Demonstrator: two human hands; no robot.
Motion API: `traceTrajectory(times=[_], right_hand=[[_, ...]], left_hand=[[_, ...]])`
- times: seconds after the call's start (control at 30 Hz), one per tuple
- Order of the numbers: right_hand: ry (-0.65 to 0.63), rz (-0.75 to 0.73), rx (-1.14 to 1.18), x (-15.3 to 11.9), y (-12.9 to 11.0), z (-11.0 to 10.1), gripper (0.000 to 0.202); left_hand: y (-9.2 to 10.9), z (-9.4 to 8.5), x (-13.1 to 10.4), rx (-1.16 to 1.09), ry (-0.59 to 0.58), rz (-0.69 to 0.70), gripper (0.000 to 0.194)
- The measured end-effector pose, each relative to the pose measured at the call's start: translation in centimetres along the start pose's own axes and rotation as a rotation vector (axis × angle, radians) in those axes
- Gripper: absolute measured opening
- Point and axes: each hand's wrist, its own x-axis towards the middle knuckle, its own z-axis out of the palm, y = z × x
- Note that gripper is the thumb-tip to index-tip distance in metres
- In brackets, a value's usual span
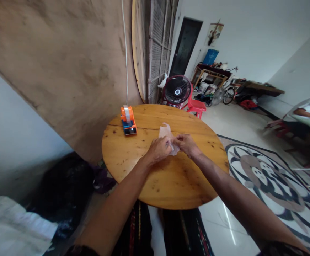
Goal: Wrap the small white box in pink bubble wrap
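A thin, pale, crumpled plastic bag (165, 131) is between my hands above the middle of the round wooden table (155, 185). My left hand (160, 148) is closed on its near left part, fingers pinched. From the other side my right hand (185, 144) pinches the bag at its right edge. The fingertips of both hands are close together, and a loose strip of the bag sticks up beyond them. Part of the bag is hidden by the fingers.
An orange and blue tape dispenser (128, 121) with a roll of clear tape stands at the table's far left. Beyond the table are a fan (177, 89) and a red plastic chair (196, 104). A person's arm (308, 114) shows at far right. Black bags (64, 177) lie at lower left.
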Motion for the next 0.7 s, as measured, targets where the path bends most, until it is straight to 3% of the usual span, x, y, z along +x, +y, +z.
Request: traceTrajectory(times=[0.13,0.33,0.4,0.7], right_hand=[[-0.044,0.036,-0.007,-0.1,-1.0,0.1,0.019],[-0.172,0.074,0.054,-0.8,-2.0,-0.8,0.007],[-0.213,0.081,0.073,-1.1,-2.0,-1.1,0.011],[-0.256,-0.047,-0.060,-0.8,-1.4,-0.1,0.021]], left_hand=[[0.1,-0.1,0.1,-0.015,-0.026,-0.056,0.015],[0.1,-0.2,-0.1,-0.113,-0.012,-0.124,0.031],[-0.1,-0.1,-0.2,-0.140,-0.006,-0.135,0.034],[-2.1,1.3,0.2,-0.473,-0.014,-0.119,0.059]])
